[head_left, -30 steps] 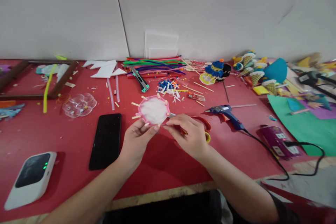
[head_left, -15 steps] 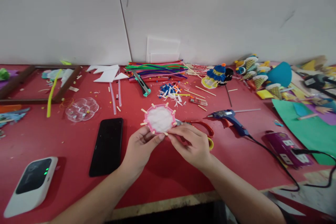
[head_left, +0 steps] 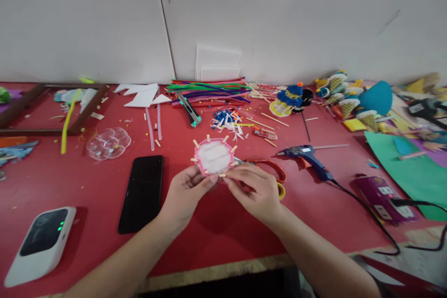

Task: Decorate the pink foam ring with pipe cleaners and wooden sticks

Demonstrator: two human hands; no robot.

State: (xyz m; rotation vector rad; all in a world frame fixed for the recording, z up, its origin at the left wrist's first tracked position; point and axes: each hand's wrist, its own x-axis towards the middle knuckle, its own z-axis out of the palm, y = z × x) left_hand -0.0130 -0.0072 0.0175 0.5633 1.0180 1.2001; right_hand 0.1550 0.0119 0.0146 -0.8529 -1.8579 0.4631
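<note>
A small roundish piece (head_left: pixel 215 158), white and slightly creased in the middle, pink-rimmed, bristles with stubby cream pegs (head_left: pixel 234 149) all round. It's held above the red table (head_left: pixel 223 253): the left hand (head_left: pixel 182 195) grips its near-left edge, the right hand (head_left: pixel 256 192) pinches the near-right. Scissors (head_left: pixel 281 172) lie behind the right hand, a black phone (head_left: pixel 141 194) beside the left.

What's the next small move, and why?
Probably a slight turn of the pink-rimmed disc with the left hand: that hand holds the near edge, the right hand has its fingertips beside a stick there, and more sticks ring the rim.
</note>
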